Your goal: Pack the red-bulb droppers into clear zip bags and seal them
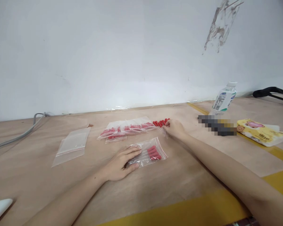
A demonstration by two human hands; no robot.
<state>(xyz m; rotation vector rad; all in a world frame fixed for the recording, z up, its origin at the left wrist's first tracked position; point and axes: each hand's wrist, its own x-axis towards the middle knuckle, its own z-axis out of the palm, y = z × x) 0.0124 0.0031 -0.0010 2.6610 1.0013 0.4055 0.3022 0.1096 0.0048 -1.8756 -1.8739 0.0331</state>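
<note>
My left hand lies flat with fingers stretched over the left end of a clear zip bag. Inside that bag, several red-handled sticks with thin pale shafts rest side by side. Farther right, my right hand has its fingertips pinched at the edge of a row of loose red-handled sticks; the fingers partly hide what they grip. Filled zip bags with red pieces overlap in a pile behind the left hand. Flat zip bags without red pieces lie to the left.
A water bottle stands at the back right. Near it are a blurred-out dark object and a yellow cartoon-printed pack. A grey cable runs along the left. Yellow tape crosses the brown-covered table; a white wall rises behind.
</note>
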